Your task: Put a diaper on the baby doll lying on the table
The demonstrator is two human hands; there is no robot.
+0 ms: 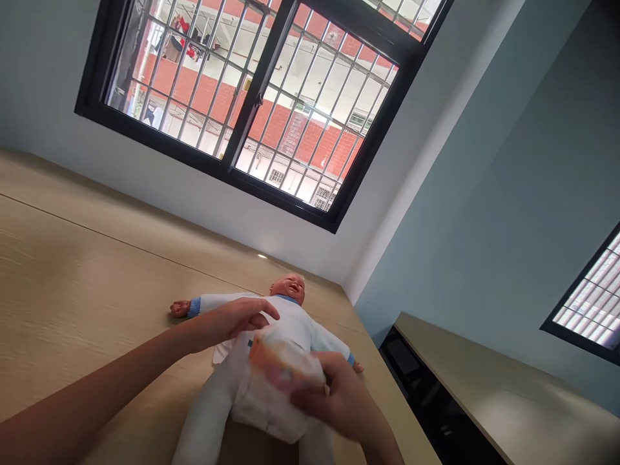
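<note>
A baby doll (290,316) in a white long-sleeved top with blue cuffs and collar lies on its back on the wooden tabletop, head away from me. Round its hips is a white diaper (271,413) with a blurred orange and pink print on its front. My right hand (339,394) grips the diaper's front at the right side, thumb and fingers closed on it, smeared by motion. Over the doll's belly, my left hand (245,320) has its fingers bent at the diaper's upper left edge. What those fingers pinch is hidden. White legs (206,413) stretch toward me.
The tabletop (97,290) runs up to the wall below a barred window (310,110). To the right, past the table's edge and a dark gap, stands another wood-topped surface (484,374). A second window (591,297) is at far right.
</note>
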